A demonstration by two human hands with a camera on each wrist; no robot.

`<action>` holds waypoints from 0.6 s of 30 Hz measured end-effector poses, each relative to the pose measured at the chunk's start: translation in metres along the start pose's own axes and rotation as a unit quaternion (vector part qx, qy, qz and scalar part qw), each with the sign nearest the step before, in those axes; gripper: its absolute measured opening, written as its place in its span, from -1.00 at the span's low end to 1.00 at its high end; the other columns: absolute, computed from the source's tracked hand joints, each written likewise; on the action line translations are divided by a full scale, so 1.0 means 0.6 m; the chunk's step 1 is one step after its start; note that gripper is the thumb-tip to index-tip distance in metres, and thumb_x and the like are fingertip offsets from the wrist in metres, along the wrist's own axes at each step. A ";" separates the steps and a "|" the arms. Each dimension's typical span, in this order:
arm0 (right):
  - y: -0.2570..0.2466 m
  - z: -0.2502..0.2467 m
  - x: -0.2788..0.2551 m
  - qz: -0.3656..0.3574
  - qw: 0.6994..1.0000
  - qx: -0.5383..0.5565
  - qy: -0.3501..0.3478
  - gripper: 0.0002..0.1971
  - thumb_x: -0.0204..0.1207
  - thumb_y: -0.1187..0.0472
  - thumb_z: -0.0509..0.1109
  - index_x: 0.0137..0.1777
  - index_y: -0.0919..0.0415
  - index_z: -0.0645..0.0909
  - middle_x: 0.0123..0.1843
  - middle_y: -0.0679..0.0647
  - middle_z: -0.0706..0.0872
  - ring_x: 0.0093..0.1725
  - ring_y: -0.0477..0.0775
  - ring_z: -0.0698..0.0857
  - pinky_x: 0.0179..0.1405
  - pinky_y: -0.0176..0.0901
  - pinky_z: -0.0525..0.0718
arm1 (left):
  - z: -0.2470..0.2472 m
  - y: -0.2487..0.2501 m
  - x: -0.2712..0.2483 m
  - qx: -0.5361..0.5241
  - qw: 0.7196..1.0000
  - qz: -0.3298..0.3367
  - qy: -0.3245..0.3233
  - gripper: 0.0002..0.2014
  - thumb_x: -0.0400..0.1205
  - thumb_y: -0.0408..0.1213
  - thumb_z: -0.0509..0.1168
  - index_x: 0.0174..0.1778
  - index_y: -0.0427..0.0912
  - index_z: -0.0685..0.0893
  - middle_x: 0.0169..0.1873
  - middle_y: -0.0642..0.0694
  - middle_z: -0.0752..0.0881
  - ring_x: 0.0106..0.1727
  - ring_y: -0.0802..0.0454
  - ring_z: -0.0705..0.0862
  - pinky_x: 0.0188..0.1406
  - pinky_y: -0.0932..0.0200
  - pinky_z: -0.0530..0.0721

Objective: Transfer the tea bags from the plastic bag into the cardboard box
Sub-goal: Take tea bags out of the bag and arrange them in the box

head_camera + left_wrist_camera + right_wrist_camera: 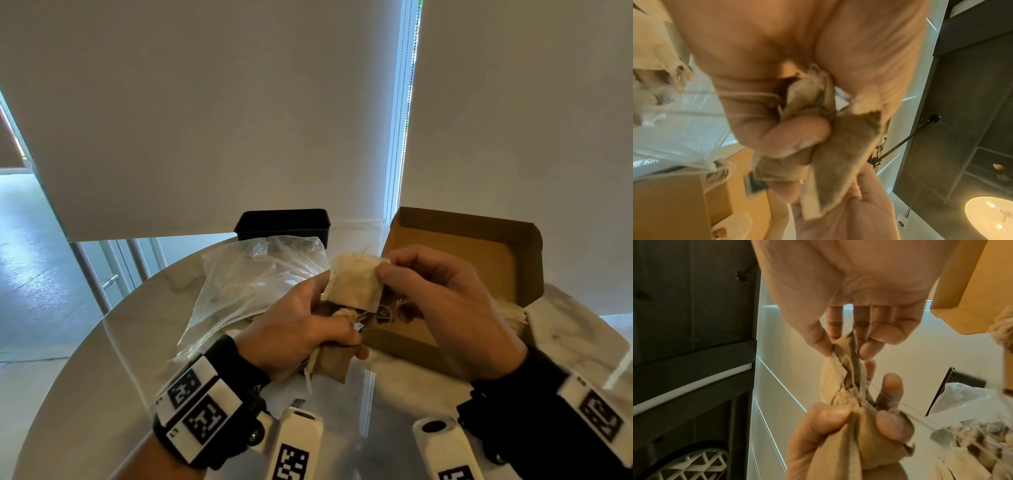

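Two containers on round table (102,342): open cardboard box (462,260) at right, crumpled clear plastic bag (246,281) at left, more tea bags visible inside. Black tray (284,222) behind bag. Left hand (301,329) clenched around bunch of tea bags (840,155), just beside box front wall. Right hand (442,301) pinching one tea bag (356,284) by upper corner, raised over box opening. Likely handling: very light, soft, thin paper, tear-prone; strings (851,386) tangled. Pinch at corner seam, separate slowly, avoid jerking strings.
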State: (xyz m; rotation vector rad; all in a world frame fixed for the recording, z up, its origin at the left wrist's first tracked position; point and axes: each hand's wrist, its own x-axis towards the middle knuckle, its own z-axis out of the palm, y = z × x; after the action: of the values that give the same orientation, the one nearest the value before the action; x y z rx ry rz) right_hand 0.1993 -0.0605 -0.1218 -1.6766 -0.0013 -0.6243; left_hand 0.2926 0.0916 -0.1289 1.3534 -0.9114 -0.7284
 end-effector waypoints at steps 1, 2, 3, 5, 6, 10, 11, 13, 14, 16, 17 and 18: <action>0.001 -0.001 0.000 0.003 1.000 0.006 0.011 -0.90 0.46 0.15 0.39 -0.16 0.14 0.72 -0.25 -0.02 0.76 -0.35 -0.19 0.67 -0.45 -0.39 0.60 | 0.001 0.000 -0.001 0.002 1.000 0.001 0.001 -0.58 0.34 -0.53 0.33 0.08 -0.09 0.60 -0.17 -0.15 0.79 -0.30 -0.08 0.77 -0.34 0.18 0.71; 0.002 -0.001 0.000 0.002 1.000 0.006 0.023 -0.87 0.42 0.10 0.39 -0.14 0.12 0.72 -0.23 0.00 0.77 -0.35 -0.17 0.67 -0.45 -0.38 0.60 | 0.002 0.001 -0.001 0.002 1.000 0.001 0.001 -0.59 0.34 -0.52 0.32 0.08 -0.09 0.60 -0.17 -0.15 0.79 -0.31 -0.08 0.77 -0.33 0.17 0.72; 0.002 -0.002 0.000 0.000 0.999 0.005 0.037 -0.83 0.38 0.05 0.39 -0.12 0.11 0.72 -0.21 0.02 0.77 -0.33 -0.12 0.67 -0.46 -0.35 0.60 | 0.001 0.000 -0.001 0.001 1.000 0.000 0.001 -0.58 0.34 -0.51 0.32 0.09 -0.09 0.60 -0.16 -0.17 0.79 -0.31 -0.08 0.76 -0.34 0.15 0.72; 0.002 -0.005 0.001 -0.002 0.997 0.016 0.069 -0.79 0.32 0.01 0.39 -0.13 0.07 0.72 -0.17 0.06 0.78 -0.31 -0.02 0.65 -0.46 -0.29 0.59 | -0.003 0.000 0.000 -0.008 1.000 -0.005 0.005 -0.55 0.33 -0.50 0.32 0.14 -0.09 0.61 -0.12 -0.22 0.78 -0.31 -0.09 0.75 -0.35 0.12 0.73; 0.002 -0.008 0.003 -0.001 0.996 0.028 0.087 -0.80 0.31 0.00 0.39 -0.15 0.05 0.72 -0.17 0.05 0.78 -0.30 0.00 0.65 -0.47 -0.27 0.59 | -0.005 0.000 0.001 -0.017 1.000 -0.009 0.012 -0.53 0.33 -0.49 0.31 0.16 -0.08 0.62 -0.12 -0.24 0.78 -0.32 -0.08 0.74 -0.34 0.12 0.73; -0.005 -0.024 0.007 0.008 0.992 0.060 0.107 -0.82 0.30 0.00 0.38 -0.16 0.03 0.69 -0.20 -0.11 0.79 -0.32 -0.09 0.69 -0.49 -0.31 0.60 | -0.010 0.001 0.003 -0.042 0.999 -0.016 0.024 -0.60 0.46 -0.55 0.26 0.16 -0.09 0.65 -0.17 -0.26 0.76 -0.34 -0.04 0.70 -0.37 0.12 0.71; -0.005 -0.024 0.007 0.010 0.994 0.056 0.098 -0.80 0.31 0.00 0.38 -0.15 0.05 0.68 -0.20 -0.10 0.79 -0.32 -0.10 0.68 -0.48 -0.31 0.60 | -0.011 0.002 0.003 -0.049 0.998 -0.017 0.026 -0.62 0.52 -0.59 0.22 0.13 -0.09 0.65 -0.19 -0.25 0.76 -0.36 -0.03 0.69 -0.39 0.13 0.69; -0.003 -0.018 0.005 0.017 0.995 0.048 0.085 -0.78 0.33 0.02 0.38 -0.12 0.11 0.68 -0.21 -0.04 0.78 -0.34 -0.07 0.65 -0.47 -0.29 0.61 | -0.008 0.002 0.002 -0.070 0.997 -0.017 0.024 -0.66 0.53 -0.59 0.23 0.09 -0.10 0.65 -0.20 -0.23 0.77 -0.39 0.01 0.68 -0.42 0.17 0.69; -0.001 -0.014 0.005 0.018 0.996 0.047 0.080 -0.78 0.35 0.03 0.37 -0.10 0.15 0.67 -0.23 -0.03 0.78 -0.36 -0.07 0.65 -0.47 -0.28 0.61 | -0.004 0.002 0.003 -0.078 0.997 -0.013 0.020 -0.68 0.48 -0.53 0.29 0.08 -0.12 0.67 -0.18 -0.24 0.76 -0.39 0.03 0.68 -0.41 0.18 0.70; 0.004 -0.003 0.002 0.013 0.997 0.046 0.062 -0.78 0.39 0.06 0.37 -0.07 0.18 0.65 -0.28 -0.03 0.77 -0.39 -0.09 0.68 -0.45 -0.23 0.64 | 0.005 -0.001 0.004 -0.081 0.996 0.006 0.025 -0.74 0.38 -0.41 0.40 -0.03 -0.11 0.75 -0.18 -0.27 0.73 -0.40 0.05 0.68 -0.36 0.21 0.71; 0.004 0.002 0.001 0.009 0.998 0.040 0.052 -0.77 0.39 0.05 0.36 -0.06 0.19 0.64 -0.28 -0.01 0.77 -0.39 -0.07 0.70 -0.44 -0.22 0.68 | 0.009 -0.004 0.006 -0.080 0.996 0.020 0.039 -0.78 0.37 -0.38 0.44 -0.09 -0.09 0.78 -0.21 -0.25 0.72 -0.41 0.07 0.67 -0.36 0.23 0.71; 0.003 0.006 0.000 0.003 0.999 0.032 0.044 -0.76 0.37 0.04 0.36 -0.06 0.18 0.63 -0.28 0.03 0.78 -0.38 -0.05 0.71 -0.43 -0.22 0.70 | 0.014 -0.006 0.007 -0.078 0.995 0.033 0.059 -0.81 0.38 -0.37 0.49 -0.12 -0.10 0.78 -0.25 -0.18 0.73 -0.41 0.09 0.68 -0.36 0.25 0.70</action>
State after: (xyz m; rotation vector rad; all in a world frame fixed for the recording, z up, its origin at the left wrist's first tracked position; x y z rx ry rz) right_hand 0.2010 -0.0578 -0.1237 -1.5865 0.0472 -0.6860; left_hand 0.2876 0.0834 -0.1319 1.2098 -0.7858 -0.6489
